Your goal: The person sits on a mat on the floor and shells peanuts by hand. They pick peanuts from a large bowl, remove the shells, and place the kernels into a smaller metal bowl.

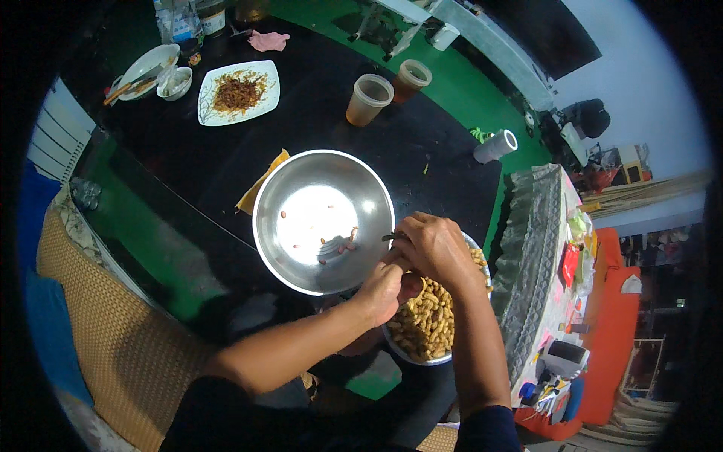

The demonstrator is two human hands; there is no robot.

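Observation:
A wide stainless steel bowl stands on the dark table before me, with several loose shelled peanuts on its bottom. To its right and nearer to me, a second bowl is heaped with unshelled peanuts. My left hand and my right hand meet between the two bowls, over the heap's upper left edge. My right hand grips a small dark tool, whose end sticks out towards the steel bowl; its kind cannot be made out. The left fingertips are hidden under the right hand, so what they hold cannot be seen.
Beyond the steel bowl stand a square plate of brown shredded food, two plastic tubs of brownish liquid and a roll of clear plastic. A yellow cloth lies beside the steel bowl. A woven seat is at the left.

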